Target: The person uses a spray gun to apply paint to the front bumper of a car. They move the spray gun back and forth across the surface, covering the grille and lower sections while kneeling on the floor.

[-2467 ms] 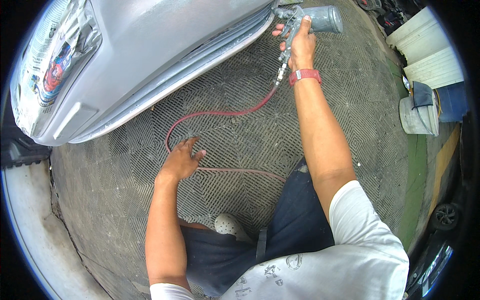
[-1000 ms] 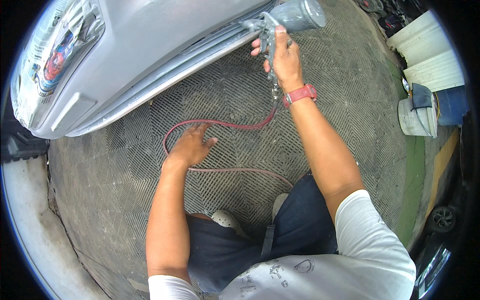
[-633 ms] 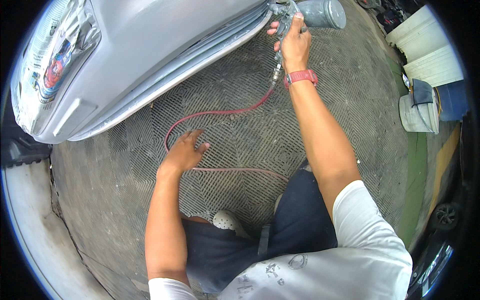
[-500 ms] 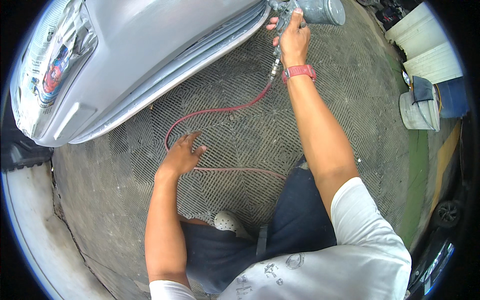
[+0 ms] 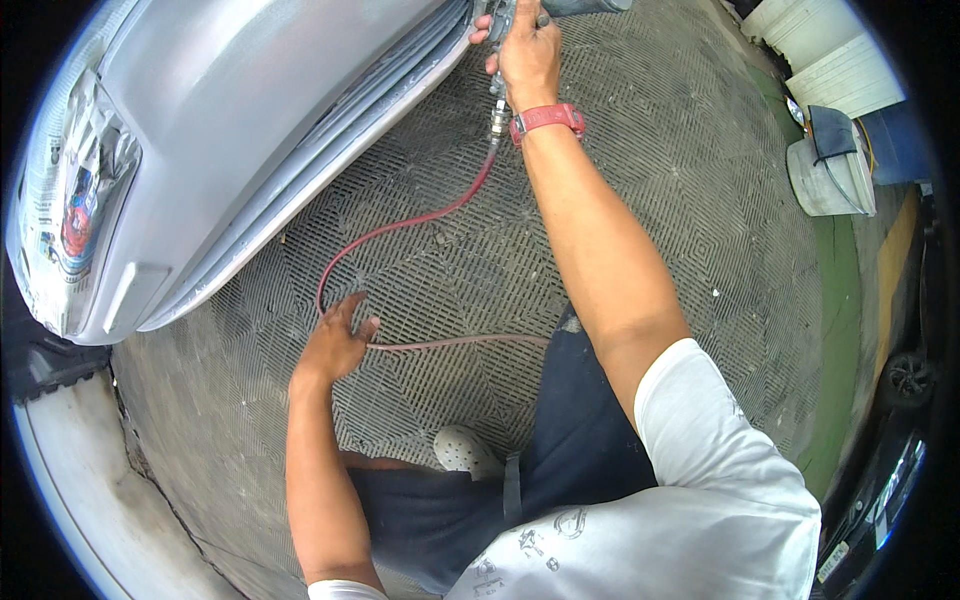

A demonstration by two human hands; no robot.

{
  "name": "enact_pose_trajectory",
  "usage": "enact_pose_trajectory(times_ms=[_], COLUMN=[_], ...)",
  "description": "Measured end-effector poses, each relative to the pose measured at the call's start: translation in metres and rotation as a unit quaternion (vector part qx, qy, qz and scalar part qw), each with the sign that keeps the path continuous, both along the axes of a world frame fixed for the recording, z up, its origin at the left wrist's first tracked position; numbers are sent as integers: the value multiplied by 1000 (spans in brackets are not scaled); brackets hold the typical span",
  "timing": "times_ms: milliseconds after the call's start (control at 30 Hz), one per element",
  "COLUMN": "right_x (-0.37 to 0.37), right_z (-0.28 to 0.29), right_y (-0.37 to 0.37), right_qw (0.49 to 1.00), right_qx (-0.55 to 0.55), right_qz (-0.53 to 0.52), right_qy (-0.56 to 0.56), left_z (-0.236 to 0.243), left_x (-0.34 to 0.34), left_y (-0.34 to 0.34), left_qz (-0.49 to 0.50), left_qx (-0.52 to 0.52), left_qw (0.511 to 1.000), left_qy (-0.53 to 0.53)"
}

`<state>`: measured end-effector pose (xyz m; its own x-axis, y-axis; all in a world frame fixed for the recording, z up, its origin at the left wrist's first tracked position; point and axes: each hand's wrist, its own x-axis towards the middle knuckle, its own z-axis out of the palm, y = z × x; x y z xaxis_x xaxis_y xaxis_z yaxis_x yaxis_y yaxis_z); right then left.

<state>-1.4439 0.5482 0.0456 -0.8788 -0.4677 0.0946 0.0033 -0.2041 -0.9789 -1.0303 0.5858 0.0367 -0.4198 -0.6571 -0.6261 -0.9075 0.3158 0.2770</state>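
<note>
- Grey-brown ribbed tiles cover the floor.
- A green strip and a yellow strip run along its right side.
- A pale perforated clog rests on the tiles.
- A red hose curves over them, contact unclear.
- A whitish bucket stands by the green strip.

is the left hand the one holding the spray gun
No, the right hand grips the spray gun, while the left hand, fingers spread, is beside the red hose.
</note>
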Motion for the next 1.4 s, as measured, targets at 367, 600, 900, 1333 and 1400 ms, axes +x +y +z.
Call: enact_pose_trajectory(times_ms=[367, 600, 900, 1333, 1400], right_x=[-7, -12, 2, 14, 15], right_z=[6, -2, -16, -24, -28], right_y=[2, 2, 12, 18, 17], right_qw=[997, 998, 998, 998, 998], right_qx=[42, 4, 51, 32, 34], right_qz=[-32, -32, 36, 56, 48], right_qy=[-57, -45, -24, -1, 7], left_z=[-7, -1, -2, 0, -1], left_x=[9, 0, -11, -28, -27], left_y=[1, 5, 5, 12, 12], left_qz=[-18, 3, -21, -40, -48], left_qx=[-17, -3, -13, -22, -29], left_qw=[999, 999, 1000, 998, 998], left_qy=[-36, -34, -18, -32, -31])
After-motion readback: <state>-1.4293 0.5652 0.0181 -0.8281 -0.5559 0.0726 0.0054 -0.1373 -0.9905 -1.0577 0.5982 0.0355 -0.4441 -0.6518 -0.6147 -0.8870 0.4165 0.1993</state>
